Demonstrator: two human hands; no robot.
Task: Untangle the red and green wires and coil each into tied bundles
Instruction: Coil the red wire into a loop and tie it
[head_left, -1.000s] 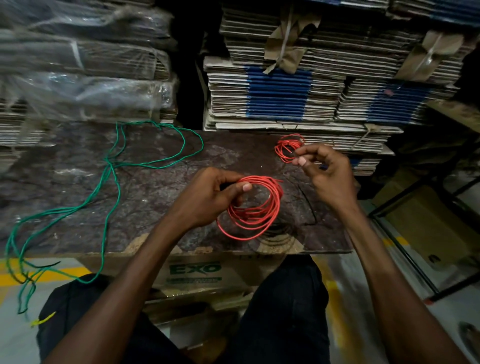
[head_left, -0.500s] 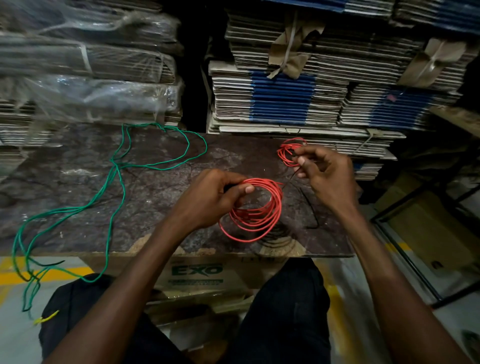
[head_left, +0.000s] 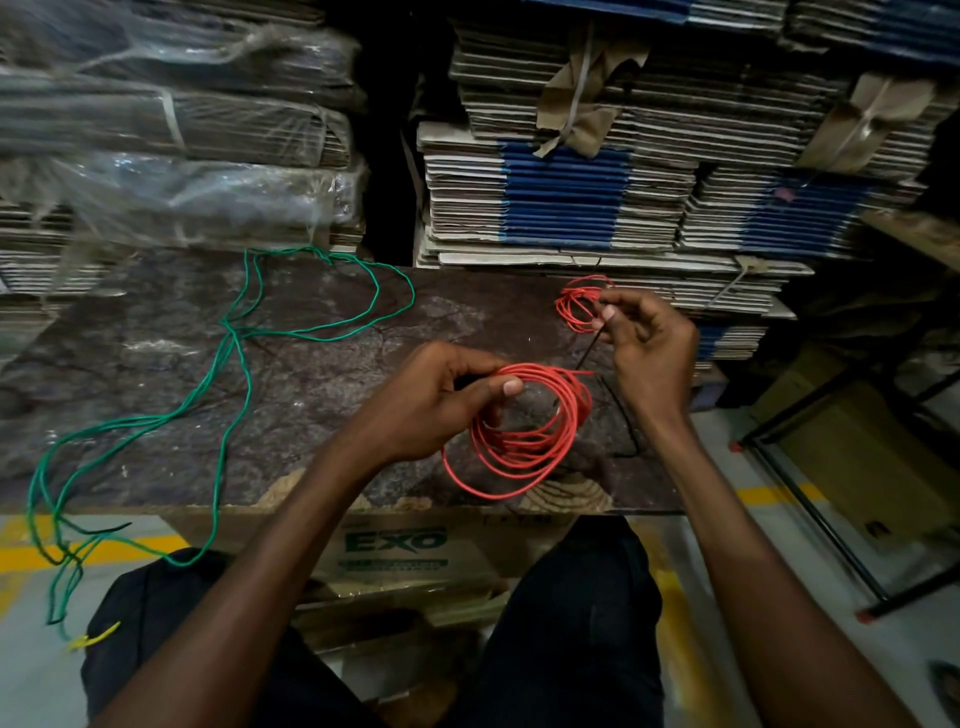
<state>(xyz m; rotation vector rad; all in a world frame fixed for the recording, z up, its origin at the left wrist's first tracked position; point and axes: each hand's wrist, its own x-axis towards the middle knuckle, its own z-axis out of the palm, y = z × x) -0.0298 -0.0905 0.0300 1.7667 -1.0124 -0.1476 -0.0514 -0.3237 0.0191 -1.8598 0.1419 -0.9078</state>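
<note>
Nearest are the seated person's knees in dark trousers (head_left: 576, 623), and between them a brown cardboard box printed with green EXO lettering (head_left: 397, 543) tucked under the front edge of a dark, mottled, worn board tabletop (head_left: 322, 395). Off the near left corner the long loose green wire (head_left: 228, 374) droops over the edge toward the grey floor with its yellow painted stripe (head_left: 21, 558); from there it runs up across the board in doubled strands to a wide loop near the far side. Above the front part of the board, the left hand (head_left: 436, 410) grips a round coil of red wire (head_left: 524, 431), thumb over the top of the loops and fingers curled beneath, the coil hanging down and to the right of the fist. Just beyond it and to the right, the right hand (head_left: 649, 353) is raised with its fingertips pinched on a thin dark strand (head_left: 589, 351) that slants down toward the big coil. Beside those fingertips, at the far right edge of the board, lies a smaller bundle of red wire (head_left: 579, 304); whether the fingers touch it I cannot tell. Behind everything rise stacks of flattened cardboard with blue-printed edges (head_left: 561, 197), tied with strapping, and to the left more flat stacks wrapped in clear plastic (head_left: 182, 156).
</note>
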